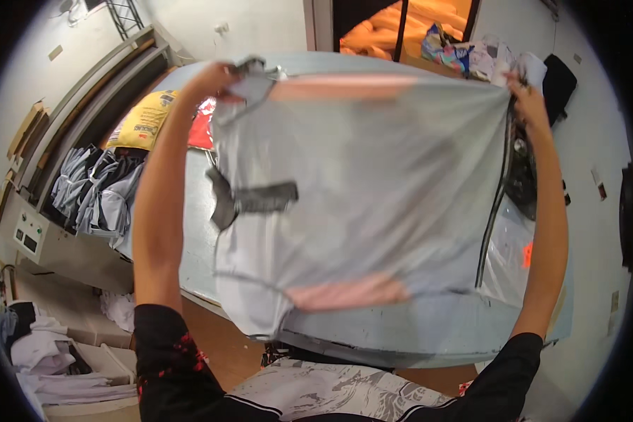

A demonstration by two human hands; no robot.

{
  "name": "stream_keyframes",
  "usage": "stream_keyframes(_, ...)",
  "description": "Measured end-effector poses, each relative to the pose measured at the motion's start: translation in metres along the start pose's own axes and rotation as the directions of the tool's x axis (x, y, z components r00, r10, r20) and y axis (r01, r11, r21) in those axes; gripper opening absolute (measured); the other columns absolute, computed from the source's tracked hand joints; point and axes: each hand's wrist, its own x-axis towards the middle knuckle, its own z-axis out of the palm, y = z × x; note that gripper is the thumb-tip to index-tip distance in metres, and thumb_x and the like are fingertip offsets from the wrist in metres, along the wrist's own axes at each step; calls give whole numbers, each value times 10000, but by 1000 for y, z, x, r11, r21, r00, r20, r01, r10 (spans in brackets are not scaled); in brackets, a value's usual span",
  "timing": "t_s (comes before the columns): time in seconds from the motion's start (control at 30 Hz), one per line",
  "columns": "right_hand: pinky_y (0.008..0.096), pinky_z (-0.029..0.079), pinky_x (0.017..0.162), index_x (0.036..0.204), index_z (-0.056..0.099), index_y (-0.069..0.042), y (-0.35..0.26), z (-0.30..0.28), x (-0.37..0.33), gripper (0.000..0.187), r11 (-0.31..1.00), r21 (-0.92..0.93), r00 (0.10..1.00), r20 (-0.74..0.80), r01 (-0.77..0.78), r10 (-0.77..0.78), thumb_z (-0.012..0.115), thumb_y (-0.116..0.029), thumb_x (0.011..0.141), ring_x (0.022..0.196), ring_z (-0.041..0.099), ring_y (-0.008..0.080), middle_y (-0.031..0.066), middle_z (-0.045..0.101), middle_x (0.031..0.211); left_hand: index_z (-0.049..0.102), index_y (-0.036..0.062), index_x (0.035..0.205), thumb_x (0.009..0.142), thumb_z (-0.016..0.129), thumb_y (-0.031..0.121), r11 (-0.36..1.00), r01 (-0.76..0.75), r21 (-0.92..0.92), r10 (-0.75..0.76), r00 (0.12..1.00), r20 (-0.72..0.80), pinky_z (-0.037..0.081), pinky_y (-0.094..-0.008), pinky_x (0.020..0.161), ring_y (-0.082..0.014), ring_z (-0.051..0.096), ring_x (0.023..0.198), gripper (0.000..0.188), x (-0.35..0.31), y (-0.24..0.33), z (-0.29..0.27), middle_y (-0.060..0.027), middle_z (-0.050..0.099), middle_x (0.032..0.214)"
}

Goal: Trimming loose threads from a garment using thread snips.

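A light grey polo shirt (373, 183) is spread in the air over the table, blurred by motion. Its dark collar and placket (267, 197) face left, and pinkish-orange panels run along both sides. My left hand (214, 81) pinches the shirt's far left part, by a dark-edged sleeve. At the far right, my right hand (527, 105) has its fingers closed on the corner of the dark-trimmed hem. The near edge hangs free of both hands.
The pale blue table (344, 344) lies beneath. On the left are a large machine (49, 235), bundled grey garments (102, 186) and a yellow bag (144, 119). Clear plastic (506, 253) lies at right. White garments (49, 355) are piled lower left; orange-lit sacks (380, 28) show behind.
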Motion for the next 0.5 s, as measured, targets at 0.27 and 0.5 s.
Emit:
stream_keyframes(0.27, 200, 230, 465, 1127, 718, -160, -173, -76, 81, 264, 917, -108, 752, -539, 384, -379, 602, -306, 940, 513, 295, 22, -104, 496, 666, 555, -54, 1165, 949, 559, 200, 843, -350, 409, 521, 722, -455, 570, -334, 599, -223, 685, 768, 334, -115, 268, -113, -129, 615, 970)
stream_keyframes(0.5, 184, 268, 502, 1137, 686, -77, -174, -58, -7, 271, 925, -86, 889, -258, 370, -379, 597, -251, 948, 562, 358, 7, -93, 579, 774, 549, -1, 1253, 894, 591, 172, 475, -358, 804, 357, 913, 196, 566, -273, 645, -163, 676, 749, 401, -201, 201, -165, -96, 659, 1064)
